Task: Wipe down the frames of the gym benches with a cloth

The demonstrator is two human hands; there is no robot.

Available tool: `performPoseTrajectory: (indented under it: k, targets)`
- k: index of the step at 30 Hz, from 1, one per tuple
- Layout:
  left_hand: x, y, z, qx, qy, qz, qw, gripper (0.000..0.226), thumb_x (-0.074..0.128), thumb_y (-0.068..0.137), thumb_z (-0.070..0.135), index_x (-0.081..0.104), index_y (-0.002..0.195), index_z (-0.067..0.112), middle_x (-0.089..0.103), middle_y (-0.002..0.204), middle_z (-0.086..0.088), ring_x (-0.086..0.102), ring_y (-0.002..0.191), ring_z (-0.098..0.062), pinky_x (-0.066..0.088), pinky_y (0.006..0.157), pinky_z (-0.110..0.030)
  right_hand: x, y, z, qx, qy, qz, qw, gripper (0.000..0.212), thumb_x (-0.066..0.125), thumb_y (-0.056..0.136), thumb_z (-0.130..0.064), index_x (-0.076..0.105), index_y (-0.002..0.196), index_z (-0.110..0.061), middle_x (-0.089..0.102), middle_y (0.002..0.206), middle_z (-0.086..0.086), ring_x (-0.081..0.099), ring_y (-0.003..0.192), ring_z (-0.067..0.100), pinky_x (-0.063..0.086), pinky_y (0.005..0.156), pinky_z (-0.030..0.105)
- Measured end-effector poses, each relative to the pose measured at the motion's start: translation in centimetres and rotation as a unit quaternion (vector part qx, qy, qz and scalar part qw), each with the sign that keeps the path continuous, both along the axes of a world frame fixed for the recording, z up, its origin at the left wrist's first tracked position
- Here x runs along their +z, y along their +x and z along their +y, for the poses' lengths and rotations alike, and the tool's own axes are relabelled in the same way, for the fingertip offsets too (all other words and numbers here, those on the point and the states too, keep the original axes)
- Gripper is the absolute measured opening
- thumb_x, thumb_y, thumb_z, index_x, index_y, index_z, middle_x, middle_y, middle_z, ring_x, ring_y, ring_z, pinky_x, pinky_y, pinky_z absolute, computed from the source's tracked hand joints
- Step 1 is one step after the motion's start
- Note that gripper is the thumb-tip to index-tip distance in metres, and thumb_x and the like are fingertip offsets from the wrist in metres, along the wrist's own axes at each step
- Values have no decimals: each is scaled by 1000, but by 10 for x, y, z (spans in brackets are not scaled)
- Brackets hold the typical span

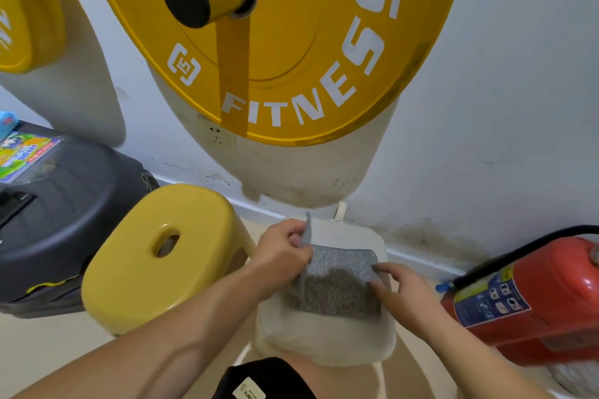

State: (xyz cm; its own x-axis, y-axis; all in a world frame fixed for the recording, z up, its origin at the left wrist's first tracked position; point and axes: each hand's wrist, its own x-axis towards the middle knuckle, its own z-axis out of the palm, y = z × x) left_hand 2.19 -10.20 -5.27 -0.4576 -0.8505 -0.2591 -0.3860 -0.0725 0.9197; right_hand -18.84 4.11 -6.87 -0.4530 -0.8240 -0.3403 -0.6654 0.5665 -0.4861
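Cloth [340, 285] is pinched at opposite edges by left hand [282, 256] and right hand [405, 291], still prep; frame wiping judged next.

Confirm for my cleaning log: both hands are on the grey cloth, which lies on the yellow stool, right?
No. In the head view the grey cloth lies on the white stool, beside the yellow stool. The left hand and right hand are on it.
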Motion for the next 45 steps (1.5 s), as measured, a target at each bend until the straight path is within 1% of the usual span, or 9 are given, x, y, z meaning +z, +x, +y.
performPoseTrajectory:
  k: [9, 13, 17, 22, 27, 30, 34, 40, 45]
  targets:
    - [-27, -76, 51, -179, -85, -148, 969, 54, 66, 95, 31, 50, 147, 27, 57, 140, 4, 53, 130, -19, 41, 110, -29, 2, -6, 1, -37, 14, -117, 992, 27, 58, 101, -29, 66, 126, -24, 67, 123, -6, 61, 109, 10, 47, 91, 23]
    - [-31, -58, 40, -188, -277, -234, 913, 34, 62, 94, 40, 63, 127, 31, 55, 127, 8, 52, 120, -17, 49, 96, -35, -2, -5, 2, 16, 51, -88, 995, 24, 55, 99, -24, 74, 112, -17, 71, 108, 2, 64, 100, 18, 51, 78, 25]
    - [-41, -49, 39, -301, -236, -337, 860, 61, 61, 81, 70, 61, 130, 34, 48, 131, 5, 43, 125, -19, 44, 103, -38, -11, -11, -3, 14, 71, -95, 993, 28, 50, 85, -15, 77, 90, -10, 70, 95, 14, 66, 93, 34, 57, 83, 47]
    - [-50, -56, 45, -293, -314, -337, 838, 34, 45, 103, 41, 69, 125, 32, 49, 131, -2, 38, 126, -28, 35, 106, -38, -21, -18, 2, 19, 96, -83, 992, 53, 45, 96, -15, 51, 147, -28, 47, 132, -14, 52, 119, 14, 37, 97, 22]
    - [-65, -54, 51, -251, -411, -233, 845, 35, 45, 92, 42, 80, 95, 37, 68, 125, 3, 61, 115, -26, 55, 93, -35, -28, -15, 2, 0, 87, -113, 990, 50, 43, 99, -10, 51, 146, -23, 42, 128, -14, 51, 112, 11, 35, 95, 18]
    - [-74, -55, 53, -346, -327, -237, 847, 35, 43, 101, 42, 72, 122, 39, 39, 162, 2, 27, 153, -28, 19, 125, -42, -29, -13, 4, 11, 88, -116, 989, 52, 44, 99, -8, 48, 149, -23, 39, 129, -11, 50, 112, 10, 32, 95, 14]
    - [-73, -55, 41, -406, -261, -247, 840, 39, 48, 104, 35, 55, 143, 38, 16, 170, 7, 0, 158, -20, -6, 126, -40, -27, -13, 6, 11, 76, -99, 992, 51, 47, 100, -11, 46, 150, -21, 42, 134, -11, 51, 114, 9, 34, 95, 15]
    - [-47, -56, 36, -409, -251, -235, 845, 40, 50, 104, 28, 56, 143, 32, 28, 166, 4, 14, 156, -19, 11, 128, -40, -3, -12, 1, -11, 37, -51, 998, 46, 47, 105, -27, 47, 151, -23, 52, 152, -3, 50, 137, 18, 40, 111, 29]
    - [-18, -40, 34, -287, -294, -129, 903, 36, 54, 95, 16, 65, 127, 29, 62, 125, 10, 58, 113, -14, 53, 96, -36, 17, -18, 2, -43, -4, -39, 998, 44, 48, 103, -39, 51, 147, -30, 57, 146, -7, 56, 129, 14, 47, 108, 35]
